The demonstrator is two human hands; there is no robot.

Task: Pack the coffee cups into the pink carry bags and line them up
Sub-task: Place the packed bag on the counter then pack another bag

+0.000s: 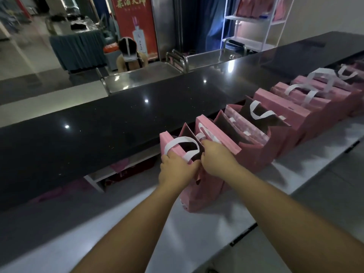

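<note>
Both hands work at the top of the nearest pink carry bag [194, 196], which stands upright on the white work table [197, 243], at the near end of a row of bags. The left hand [176, 171] grasps the near rim of this bag with curled fingers, just below the white handle [178, 143] that arches over the dark opening. The right hand [217, 159] is touching the left one and pinches the top edge of the same bag on its right side, close to a second white strap. What is inside the bag I cannot tell, because the opening is dark and no coffee cup shows.

To the right and farther away, the row of pink bags [281, 123] continues along the table, one just beside the other. The second bag touches the first. Some bags are open with brown inner flaps standing up, and others at the far right lie lower with their white handles on top.

On the left of the bags runs a long black counter [118, 119], glossy, with small light reflections. Beyond it stands a steel table [141, 75], and behind that another person [131, 60] sits with a white headset. A red banner [134, 22] hangs behind this person. At the far right, a white shelf rack [254, 26] holds more pink things, too blurred to name.
</note>
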